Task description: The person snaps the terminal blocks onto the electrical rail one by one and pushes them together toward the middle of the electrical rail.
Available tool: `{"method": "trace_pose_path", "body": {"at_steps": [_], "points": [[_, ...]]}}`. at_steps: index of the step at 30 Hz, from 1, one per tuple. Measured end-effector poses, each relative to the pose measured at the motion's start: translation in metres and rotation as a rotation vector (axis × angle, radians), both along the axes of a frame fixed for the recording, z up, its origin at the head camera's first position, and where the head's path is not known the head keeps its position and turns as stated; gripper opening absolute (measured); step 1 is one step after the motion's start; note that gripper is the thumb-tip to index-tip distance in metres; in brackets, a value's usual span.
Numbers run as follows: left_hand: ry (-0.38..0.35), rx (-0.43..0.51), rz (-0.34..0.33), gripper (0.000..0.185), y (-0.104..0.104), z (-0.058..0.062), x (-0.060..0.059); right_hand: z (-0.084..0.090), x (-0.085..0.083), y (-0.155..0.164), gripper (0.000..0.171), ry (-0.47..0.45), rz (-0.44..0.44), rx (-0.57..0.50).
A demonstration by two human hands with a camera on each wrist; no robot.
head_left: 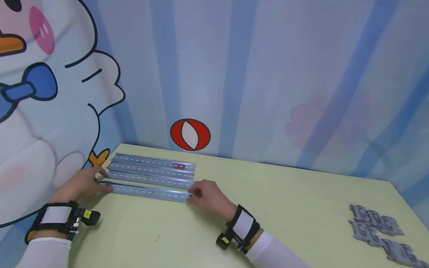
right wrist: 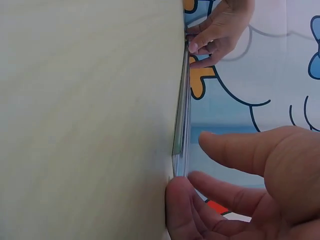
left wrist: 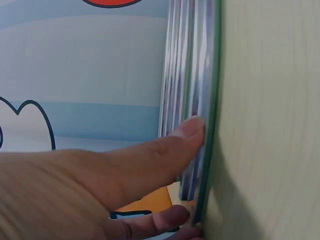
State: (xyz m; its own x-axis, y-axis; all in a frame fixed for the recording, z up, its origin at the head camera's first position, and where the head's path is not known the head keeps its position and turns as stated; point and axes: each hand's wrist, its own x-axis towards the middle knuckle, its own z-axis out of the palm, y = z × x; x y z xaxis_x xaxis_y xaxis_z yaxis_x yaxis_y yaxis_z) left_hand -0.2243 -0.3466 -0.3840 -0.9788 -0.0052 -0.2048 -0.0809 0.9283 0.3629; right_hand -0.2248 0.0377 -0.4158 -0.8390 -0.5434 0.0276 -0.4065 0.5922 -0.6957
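Note:
In the head view a grey road strip [head_left: 147,191], printed with white dashes, lies slightly nearer than several matching strips [head_left: 149,172] set side by side. A small red car shape [head_left: 179,166] shows on the farthest strip. My left hand [head_left: 88,181] holds the near strip's left end; its thumb lies along the strip [left wrist: 201,85] in the left wrist view, other fingers at the end. At the right end is my right hand [head_left: 209,197], fingers bent. The right wrist view shows one fingertip touching the strip's end [right wrist: 179,165], while the thumb stands apart from it.
The strips lie on a pale yellow table [head_left: 268,208], near its back left corner. Several grey interlocking pieces [head_left: 375,223] lie at the table's right. A printed fabric wall [head_left: 207,74] rises behind and to the left. Each wrist wears a strapped camera [head_left: 90,217].

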Motion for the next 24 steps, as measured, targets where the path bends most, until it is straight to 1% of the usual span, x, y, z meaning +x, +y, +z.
{"method": "trace_pose_path", "body": {"at_steps": [2,4,7,9,14,16,21,24], "points": [[-0.021,0.005,0.0,0.07,-0.007,0.0,0.002,-0.001,0.001,-0.004,0.025,-0.002,-0.005,0.002],[-0.033,0.0,-0.009,0.064,-0.012,0.0,0.004,-0.003,0.001,-0.007,0.027,0.009,-0.012,0.011],[-0.038,-0.014,-0.04,0.051,-0.017,0.002,0.007,-0.005,0.001,-0.011,0.023,0.036,-0.016,0.033],[-0.036,-0.019,-0.054,0.049,-0.018,0.003,0.007,-0.006,0.001,-0.012,0.019,0.06,-0.016,0.042],[-0.038,-0.027,-0.059,0.056,-0.018,0.004,0.002,-0.006,0.0,-0.008,0.003,0.103,-0.014,0.011],[-0.04,-0.031,-0.071,0.056,-0.016,0.004,0.0,-0.005,0.0,-0.005,0.006,0.101,-0.013,-0.004],[-0.066,-0.024,-0.116,0.047,-0.01,0.005,-0.005,-0.003,0.0,-0.001,0.006,0.068,-0.025,0.026],[-0.074,-0.015,-0.12,0.037,-0.009,0.004,-0.007,-0.004,0.0,0.0,0.006,0.062,-0.025,0.041]]}}
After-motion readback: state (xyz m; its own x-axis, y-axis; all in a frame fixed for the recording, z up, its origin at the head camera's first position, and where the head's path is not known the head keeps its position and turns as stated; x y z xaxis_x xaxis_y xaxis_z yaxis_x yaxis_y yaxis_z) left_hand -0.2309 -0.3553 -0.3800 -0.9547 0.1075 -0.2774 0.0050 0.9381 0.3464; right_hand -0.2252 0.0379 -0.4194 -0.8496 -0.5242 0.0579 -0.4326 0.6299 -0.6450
